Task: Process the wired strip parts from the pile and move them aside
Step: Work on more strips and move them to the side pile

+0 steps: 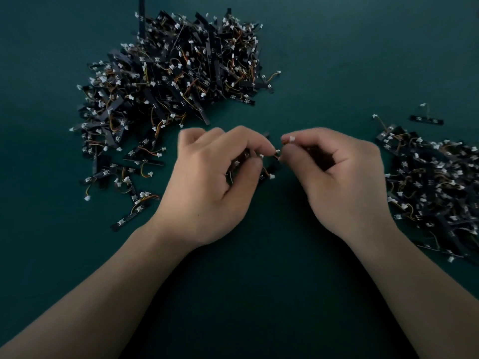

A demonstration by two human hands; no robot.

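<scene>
A small bundle of wired strip parts (pixel 268 172) sits between the hands, just in front of the big pile (pixel 171 73). The left hand (pixel 215 182) curls round the flat black strips, and the right hand (pixel 337 177) pinches a white connector (pixel 278 151) on its thin orange wire. Too hard a pull could tear that fine wire from its strip — or snag neighbouring loops and spill the bundle. The finished heap (pixel 435 182) lies well apart on the dark green mat (pixel 259 294).
</scene>
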